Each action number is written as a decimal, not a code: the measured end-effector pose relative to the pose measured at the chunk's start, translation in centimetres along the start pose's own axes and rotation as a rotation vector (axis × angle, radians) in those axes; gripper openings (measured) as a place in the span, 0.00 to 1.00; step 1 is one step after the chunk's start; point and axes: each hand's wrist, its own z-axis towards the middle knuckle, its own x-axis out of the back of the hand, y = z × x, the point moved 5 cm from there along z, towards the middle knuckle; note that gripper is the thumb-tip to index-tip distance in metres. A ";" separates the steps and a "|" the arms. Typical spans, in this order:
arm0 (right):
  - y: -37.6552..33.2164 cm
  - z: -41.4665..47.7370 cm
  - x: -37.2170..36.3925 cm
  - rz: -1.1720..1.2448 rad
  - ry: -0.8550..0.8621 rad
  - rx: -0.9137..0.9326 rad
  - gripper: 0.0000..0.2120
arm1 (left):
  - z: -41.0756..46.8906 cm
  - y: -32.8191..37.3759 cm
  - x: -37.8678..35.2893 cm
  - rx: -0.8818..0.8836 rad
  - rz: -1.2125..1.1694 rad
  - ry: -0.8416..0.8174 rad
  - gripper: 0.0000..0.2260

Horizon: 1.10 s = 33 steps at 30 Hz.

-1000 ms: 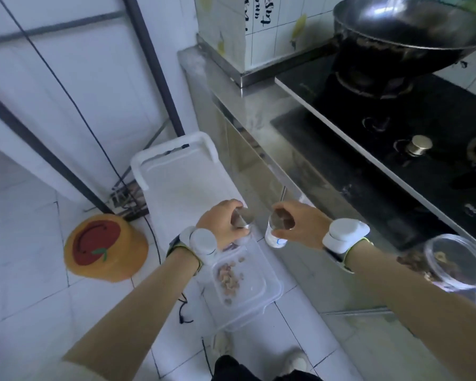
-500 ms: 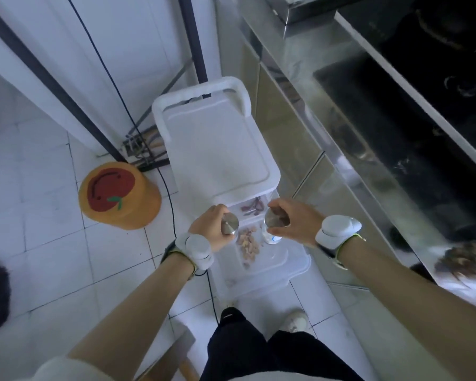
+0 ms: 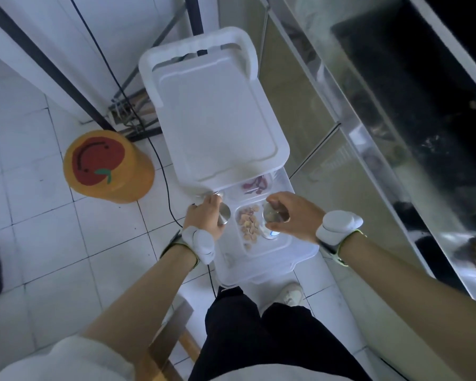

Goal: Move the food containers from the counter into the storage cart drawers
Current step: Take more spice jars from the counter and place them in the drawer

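Note:
A white storage cart (image 3: pixel 217 111) stands beside the counter, its top drawer (image 3: pixel 300 257) pulled out toward me. Inside the drawer lie a clear box of pale nuts (image 3: pixel 249 224) and, further back, a box of reddish dried food (image 3: pixel 254 185). My left hand (image 3: pixel 206 215) grips a small jar with a shiny metal lid (image 3: pixel 224 213) at the drawer's left side. My right hand (image 3: pixel 291 215) grips a second small jar with a metal lid (image 3: pixel 271 218), held low over the drawer's right side, just beside the nut box.
An orange round stool with a tomato face (image 3: pixel 107 166) stands on the tiled floor left of the cart. A black cable (image 3: pixel 160 158) runs past the cart. The steel counter front (image 3: pixel 368 138) lies to the right. My legs and a shoe (image 3: pixel 289 295) are below the drawer.
The view has tilted further down toward the cart. Both hands have moved lower with their jars, down into the open drawer.

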 end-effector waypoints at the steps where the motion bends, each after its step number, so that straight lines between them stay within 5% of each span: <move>1: 0.1 0.1 -0.2 -0.003 -0.002 0.000 0.27 | 0.2 -0.1 -0.3 0.000 0.022 0.012 0.21; 33: 2.7 1.1 -4.0 0.070 -0.043 -0.022 0.27 | 3.4 -0.7 -4.0 0.060 0.342 0.096 0.19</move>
